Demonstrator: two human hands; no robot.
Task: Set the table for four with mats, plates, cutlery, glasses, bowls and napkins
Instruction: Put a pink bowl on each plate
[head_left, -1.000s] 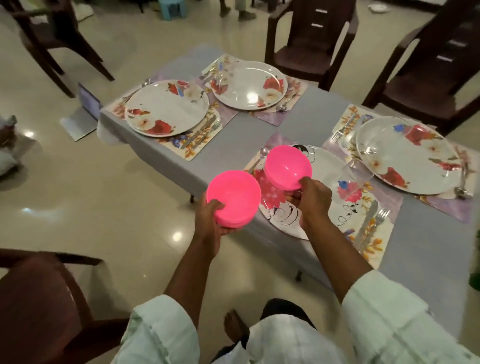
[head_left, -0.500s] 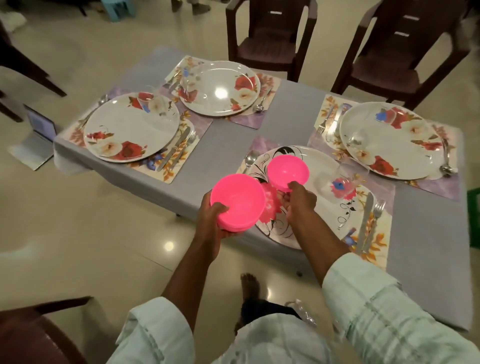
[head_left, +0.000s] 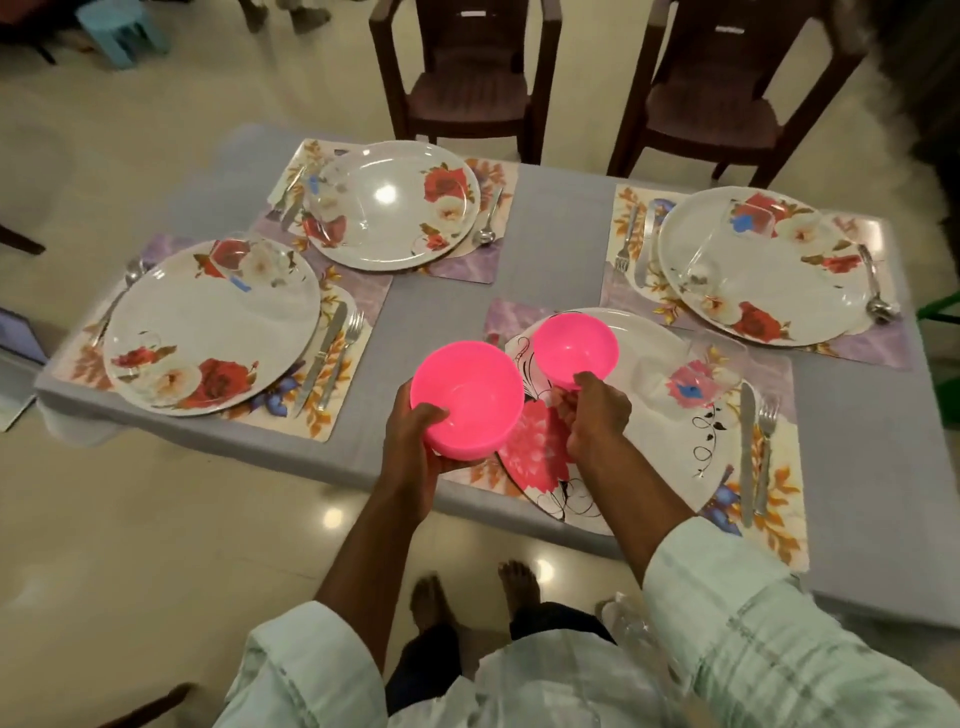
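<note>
Right hand (head_left: 597, 415) pinches the near rim of the small pink bowl (head_left: 575, 349), apparently seating it on the nearest plate (head_left: 649, 415), while left hand (head_left: 415, 447) grips the pink bowl stack (head_left: 466, 399) just leftward, ready for remaining settings.

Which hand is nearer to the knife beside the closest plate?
Right. The right hand, holding the small pink bowl, is over that plate, left of the knife; the left hand is farther left.
</note>
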